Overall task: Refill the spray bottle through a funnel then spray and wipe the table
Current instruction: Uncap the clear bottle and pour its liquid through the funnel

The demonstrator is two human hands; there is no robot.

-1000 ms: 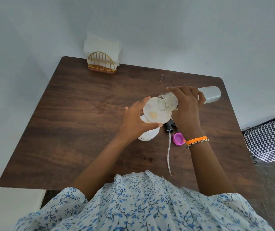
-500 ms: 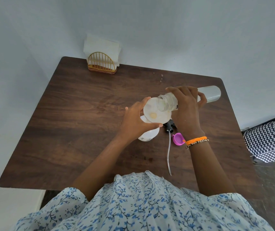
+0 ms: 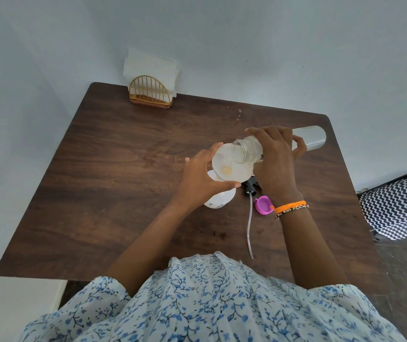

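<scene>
**Spray bottle: refill in progress through funnel**

The spray bottle (image 3: pixel 218 197), white and squat, stands upright near the middle of the table (image 3: pixel 113 174), largely hidden under the funnel (image 3: pixel 232 166) seated in its neck. Judged from its appearance, it is thin plastic: light while empty, easily tipped, and heavier and steadier as it fills. Take hold at the body or at the funnel rim, not at the open neck.

The left hand (image 3: pixel 198 181) grips the funnel rim, thumb on the near side and fingers curled around the far side, steadying funnel and bottle together. The right hand (image 3: pixel 275 160) is wrapped around a clear supply bottle (image 3: pixel 309 138), tilted close to horizontal with its open mouth over the funnel bowl. A small yellowish pool lies in the bowl; whether liquid is flowing cannot be told. Wet plastic is likely slippery, so a firm wrap grip is advised.

The black spray head (image 3: pixel 251 186) with its clear dip tube lies on the table just beside the bottle, detached. A pink cap (image 3: pixel 263 205) lies near the right wrist.

Count: one spray bottle, one funnel, one supply bottle, one spray head, one pink cap, one gold napkin holder (image 3: pixel 150 95) at the far edge, holding white napkins.
</scene>
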